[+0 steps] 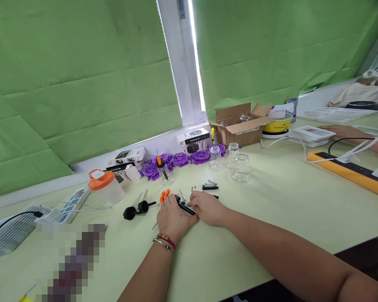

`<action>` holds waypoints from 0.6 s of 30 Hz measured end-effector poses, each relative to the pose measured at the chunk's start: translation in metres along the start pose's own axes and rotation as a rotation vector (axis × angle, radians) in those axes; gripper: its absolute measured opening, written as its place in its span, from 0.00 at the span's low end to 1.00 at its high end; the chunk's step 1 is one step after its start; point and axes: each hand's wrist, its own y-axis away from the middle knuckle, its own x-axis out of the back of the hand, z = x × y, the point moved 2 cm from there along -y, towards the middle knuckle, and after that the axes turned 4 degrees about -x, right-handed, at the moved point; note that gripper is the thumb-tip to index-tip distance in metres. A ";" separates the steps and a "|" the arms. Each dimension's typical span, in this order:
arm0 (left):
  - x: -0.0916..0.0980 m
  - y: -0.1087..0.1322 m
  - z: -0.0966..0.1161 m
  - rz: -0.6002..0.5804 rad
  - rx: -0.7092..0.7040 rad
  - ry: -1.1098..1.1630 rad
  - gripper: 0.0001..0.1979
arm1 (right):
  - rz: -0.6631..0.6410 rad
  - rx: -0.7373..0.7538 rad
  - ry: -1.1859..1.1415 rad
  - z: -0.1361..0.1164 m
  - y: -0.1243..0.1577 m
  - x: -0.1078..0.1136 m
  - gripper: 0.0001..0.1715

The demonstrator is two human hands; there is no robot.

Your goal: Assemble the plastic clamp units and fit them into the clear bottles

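My left hand (172, 219) is closed around a black elongated part (185, 206) just above the table. My right hand (208, 207) meets its right side, thumb and fingers pinched together close to the part; whether they grip it or some small piece is hidden. Behind the left hand lie orange plastic pieces (164, 195) and a thin metal rod (182, 195). Black cup-shaped parts with metal rods (129, 213) rest to the left. Beyond my right hand are a black rod (210, 187), a metal spring (211, 183) and several tiny brass-coloured bits (193, 188).
Glass jars (241, 170) stand behind the hands, near purple plastic pieces (180, 159). A cardboard box (241, 128) is at the back. An orange-lidded container (105, 184) and a power strip (75, 204) are left; an orange-black power strip (349, 172) and another person's hand (337, 131) are right.
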 end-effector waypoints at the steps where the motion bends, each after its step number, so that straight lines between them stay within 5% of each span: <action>1: 0.000 0.000 0.000 0.000 -0.002 0.001 0.39 | -0.001 0.006 -0.010 0.001 0.000 0.000 0.16; 18: 0.003 0.000 0.001 -0.015 -0.008 0.006 0.39 | -0.014 -0.075 0.184 -0.005 0.001 0.004 0.13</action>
